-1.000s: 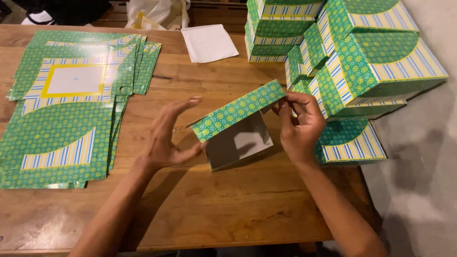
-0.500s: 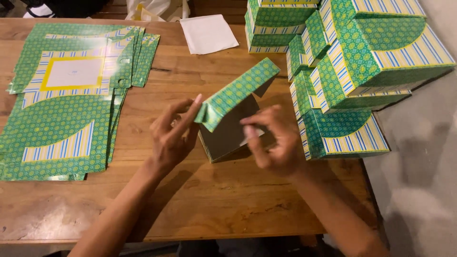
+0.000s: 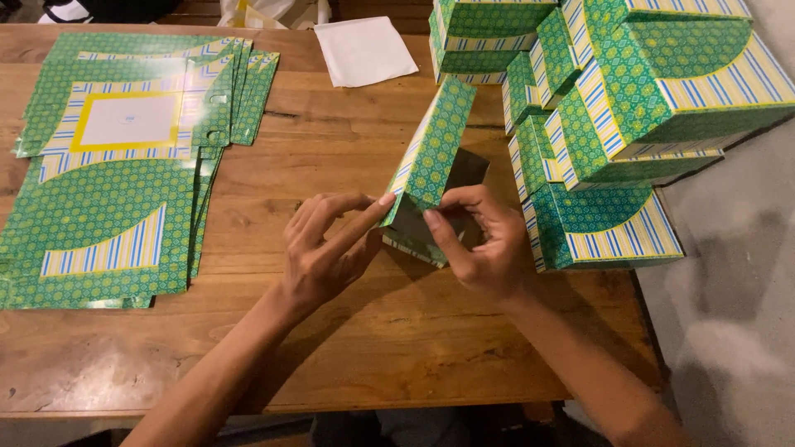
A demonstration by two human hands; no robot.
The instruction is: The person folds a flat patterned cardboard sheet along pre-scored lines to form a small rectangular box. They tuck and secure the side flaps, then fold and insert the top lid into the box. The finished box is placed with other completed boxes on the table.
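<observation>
Green patterned card, the half-folded box (image 3: 431, 178) stood mid-table, just left of the finished boxes (image 3: 613, 132). The right hand (image 3: 484, 244) pinched its near flap; the left hand (image 3: 327, 248), fingers spread, touched its edge. It looked light, thin and creasable, best held along folds.

half-folded box (image 3: 435, 165) sitting at table (image 3: 331, 348) centre, flat sheets (image 3: 116, 174) lying at nine o'clock, finished boxes (image 3: 613, 124) stacking at two o'clock, paper (image 3: 364, 50) lying at twelve
</observation>
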